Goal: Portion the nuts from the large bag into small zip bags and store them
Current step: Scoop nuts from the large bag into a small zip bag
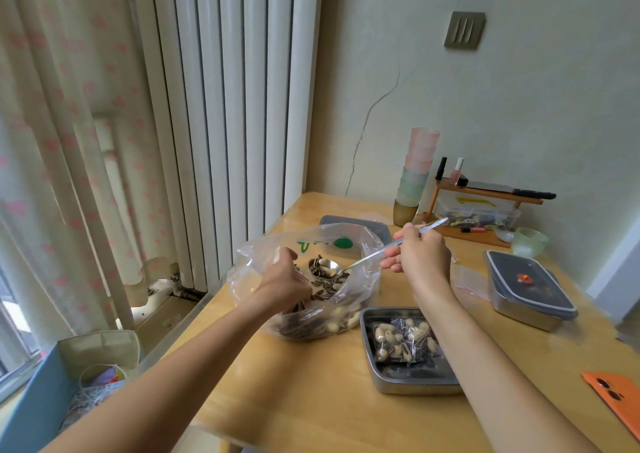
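A large clear plastic bag (360,244) of peanuts and striped sunflower seeds lies open on the wooden table (311,400). My left hand (285,279) is inside the bag's mouth among the nuts; what its fingers hold is hidden. My right hand (419,253) grips the handle of a metal spoon (367,258), whose bowl sits inside the bag loaded with nuts. A steel tray (415,380) in front of the bag holds filled small zip bags (403,343). An empty small zip bag (469,279) lies flat beside my right wrist.
A lidded steel container (530,288) stands at the right, another grey lid (356,225) behind the bag. Stacked cups (415,172), a small wooden shelf (485,193), a green glass bowl (530,241) sit by the wall. An orange phone (614,400) lies near the right edge.
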Tool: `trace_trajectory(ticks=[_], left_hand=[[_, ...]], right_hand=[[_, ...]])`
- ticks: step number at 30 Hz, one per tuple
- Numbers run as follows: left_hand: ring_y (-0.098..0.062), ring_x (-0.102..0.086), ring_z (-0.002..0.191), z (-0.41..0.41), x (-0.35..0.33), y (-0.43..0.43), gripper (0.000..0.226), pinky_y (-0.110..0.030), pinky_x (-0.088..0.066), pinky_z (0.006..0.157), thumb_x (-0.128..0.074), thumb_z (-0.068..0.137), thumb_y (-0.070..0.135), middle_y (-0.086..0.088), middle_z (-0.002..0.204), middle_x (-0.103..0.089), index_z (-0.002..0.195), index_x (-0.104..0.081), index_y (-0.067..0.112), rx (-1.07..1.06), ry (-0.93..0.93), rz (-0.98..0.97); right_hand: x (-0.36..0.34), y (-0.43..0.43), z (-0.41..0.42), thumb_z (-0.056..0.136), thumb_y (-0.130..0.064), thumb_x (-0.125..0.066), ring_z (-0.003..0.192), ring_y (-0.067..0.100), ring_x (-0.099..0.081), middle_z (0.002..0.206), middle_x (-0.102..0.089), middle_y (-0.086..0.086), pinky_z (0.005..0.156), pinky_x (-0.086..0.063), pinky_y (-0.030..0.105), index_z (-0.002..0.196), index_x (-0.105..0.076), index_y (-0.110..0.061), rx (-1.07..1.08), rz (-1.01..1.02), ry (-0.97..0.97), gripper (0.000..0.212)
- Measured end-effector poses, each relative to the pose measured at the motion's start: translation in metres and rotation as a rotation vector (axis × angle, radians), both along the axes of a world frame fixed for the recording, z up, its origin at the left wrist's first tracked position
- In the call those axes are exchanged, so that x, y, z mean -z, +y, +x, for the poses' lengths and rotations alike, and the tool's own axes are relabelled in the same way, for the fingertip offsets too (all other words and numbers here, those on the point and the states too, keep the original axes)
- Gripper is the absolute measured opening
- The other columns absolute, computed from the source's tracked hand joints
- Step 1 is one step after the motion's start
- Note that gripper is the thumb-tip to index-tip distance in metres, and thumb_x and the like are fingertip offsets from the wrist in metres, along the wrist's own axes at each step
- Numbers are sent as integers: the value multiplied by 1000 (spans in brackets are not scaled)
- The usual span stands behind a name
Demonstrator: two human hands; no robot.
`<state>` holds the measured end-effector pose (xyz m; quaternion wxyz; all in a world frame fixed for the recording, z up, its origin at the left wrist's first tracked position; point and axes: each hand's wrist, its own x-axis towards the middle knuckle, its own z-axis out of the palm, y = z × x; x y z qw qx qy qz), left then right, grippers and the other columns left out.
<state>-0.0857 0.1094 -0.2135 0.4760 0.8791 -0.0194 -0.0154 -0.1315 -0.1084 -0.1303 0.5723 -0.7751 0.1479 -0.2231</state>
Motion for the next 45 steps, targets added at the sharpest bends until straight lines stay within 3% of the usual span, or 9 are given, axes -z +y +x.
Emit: trace_trajectory(ticks=[2, 5, 8, 13, 20, 24, 31, 39, 45], left_hand=[[-21, -72, 87, 1, 3, -3, 69, -37, -61, 73, -73, 79, -1, -11, 94, -71, 134, -35, 17, 26, -53, -13], [-10, -69, 79, 1, 4, -6, 78, -19, -56, 65, -79, 80, 1, -3, 87, -70, 140, -31, 17, 57, -124, -33], [-12, -71, 72, 1, 4, -8, 87, -18, -54, 59, -81, 78, 0, -9, 84, -71, 143, -26, 20, 76, -154, -72], [-17, -71, 75, 1, 4, -11, 91, -20, -54, 55, -82, 78, 1, -9, 89, -68, 143, -22, 26, 64, -177, -81], [-17, -71, 74, 6, 8, -10, 87, -21, -56, 60, -81, 79, 2, -7, 89, -67, 140, -23, 25, 56, -205, -103], [-21, -71, 77, 10, 10, -10, 83, -39, -61, 75, -79, 80, 4, -10, 90, -67, 137, -24, 27, 39, -244, -113], [-25, -70, 83, 12, 13, -8, 80, -44, -60, 81, -79, 81, 5, -11, 93, -65, 135, -25, 30, 44, -277, -117], [-28, -69, 83, 9, 11, -7, 82, -40, -60, 74, -80, 82, 5, -10, 99, -63, 138, -24, 27, 56, -291, -92], [-16, -66, 88, 9, 13, -5, 82, -21, -58, 73, -80, 84, 3, -5, 109, -59, 141, -26, 25, 33, -295, -147]], right_hand=[[-6, 4, -3, 108, -22, -39, 54, 23, -72, 66, -74, 9, 51, -52, 25, 95, -65, -9, -8, -22, -38, 31], [-11, 12, -8, 108, -21, -39, 53, 19, -71, 64, -72, 6, 57, -56, 29, 94, -64, -10, -43, -125, -104, 31], [-11, 18, -10, 109, -24, -42, 52, 13, -69, 63, -71, 3, 63, -58, 31, 93, -65, -12, -86, -269, -183, 31], [-12, 28, -18, 110, -24, -45, 54, 5, -66, 65, -68, -3, 58, -48, 11, 90, -68, -9, -190, -482, -344, 34], [-15, 33, -22, 110, -25, -46, 64, 17, -66, 73, -68, 1, 66, -56, 42, 95, -70, -7, -308, -714, -507, 34], [-14, 32, -20, 109, -24, -47, 64, 14, -68, 75, -69, -2, 65, -57, 39, 97, -72, -8, -274, -690, -564, 31], [-11, 31, -17, 110, -19, -49, 60, 2, -68, 69, -68, -5, 56, -46, 7, 95, -70, -11, -214, -584, -526, 27], [-9, 25, -12, 110, -26, -45, 51, 5, -68, 62, -70, -2, 61, -58, 27, 87, -65, -11, -108, -409, -350, 34], [1, 11, -5, 110, -32, -44, 51, 13, -71, 70, -75, 5, 50, -53, 17, 95, -65, -7, -10, -189, -102, 36]])
